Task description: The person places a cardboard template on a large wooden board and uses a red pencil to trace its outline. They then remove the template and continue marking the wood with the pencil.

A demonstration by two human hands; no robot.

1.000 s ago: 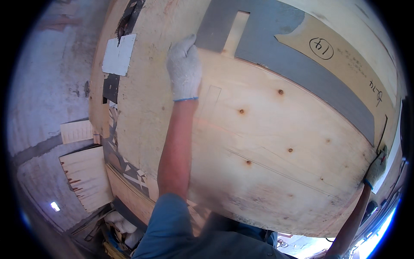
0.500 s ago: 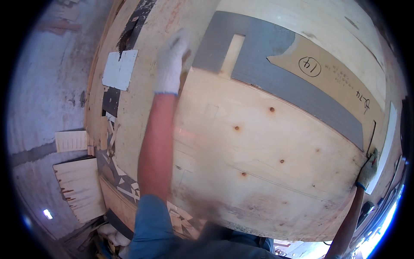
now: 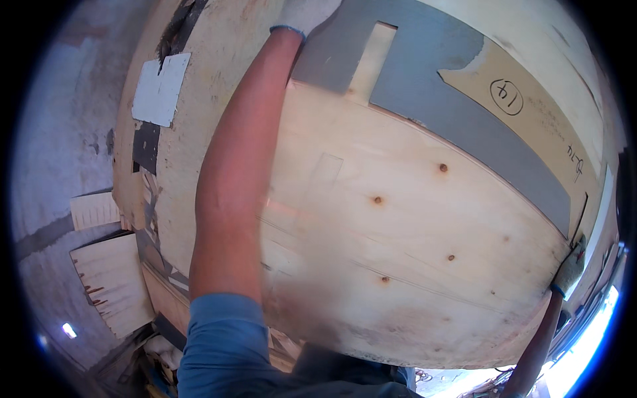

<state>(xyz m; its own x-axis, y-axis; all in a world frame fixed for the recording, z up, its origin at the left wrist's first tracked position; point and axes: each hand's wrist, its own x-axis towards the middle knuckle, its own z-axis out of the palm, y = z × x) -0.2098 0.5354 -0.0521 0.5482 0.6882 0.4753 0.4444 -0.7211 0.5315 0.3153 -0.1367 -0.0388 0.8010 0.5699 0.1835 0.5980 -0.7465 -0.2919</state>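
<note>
Grey panel (image 3: 424, 60) lies on knotted plywood (image 3: 398, 232), boards (image 3: 113, 282) leftward; whether either hand's (image 3: 306, 14) (image 3: 570, 268) fingers grip, I cannot tell.

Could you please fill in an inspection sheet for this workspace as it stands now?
Surface: pale plywood sheet, with brown knots and a darkened near edge.
Work items: slotted grey-and-brown board, lying on the plywood, with handwritten marks.
Clutter: white notched piece and pale ragged-edged panel, both at left.
Hands: left gloved hand at the board's left end, fingers out of view; right gloved hand by the plywood's right edge, grip unclear.
Cables: thin dark loops at bottom right, too small to identify.
Surroundings: mottled grey surface at left.
</note>
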